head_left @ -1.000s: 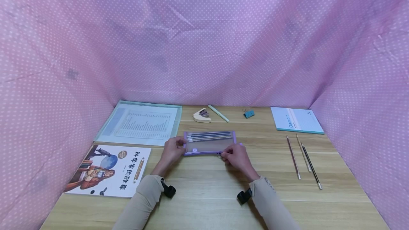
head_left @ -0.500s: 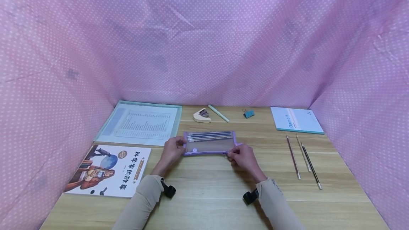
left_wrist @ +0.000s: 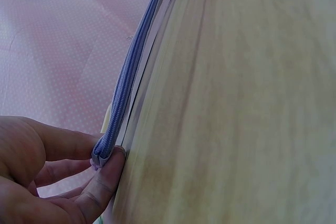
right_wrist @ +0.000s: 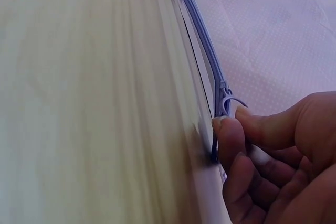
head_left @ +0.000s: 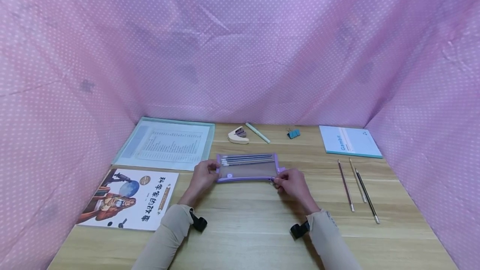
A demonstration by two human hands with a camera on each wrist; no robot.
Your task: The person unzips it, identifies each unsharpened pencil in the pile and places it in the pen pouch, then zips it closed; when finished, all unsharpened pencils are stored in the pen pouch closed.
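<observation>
A see-through pencil case [head_left: 249,171] with purple edging lies in front of me in the head view, several pencils [head_left: 247,159] inside along its far side. My left hand [head_left: 204,176] pinches its left end; in the left wrist view, thumb and forefinger grip the corner where the purple zipper [left_wrist: 126,87] ends. At the near right corner my right hand [head_left: 294,184] pinches the zipper pull [right_wrist: 227,104] between thumb and forefinger. Behind the pull, the zipper's teeth run joined toward the left hand. A purple tab [head_left: 281,170] sticks out at the case's right end.
A picture book [head_left: 129,199] and a clear document folder [head_left: 170,143] lie left. Behind the case are a cream stapler [head_left: 238,136], a pale green pen [head_left: 258,133] and a teal binder clip [head_left: 293,133]. To the right are a notebook [head_left: 350,141] and three pencils [head_left: 346,185].
My right hand has slid rightward along the near edge with the zipper pull, reaching the right corner. My left hand has kept its hold on the left end.
</observation>
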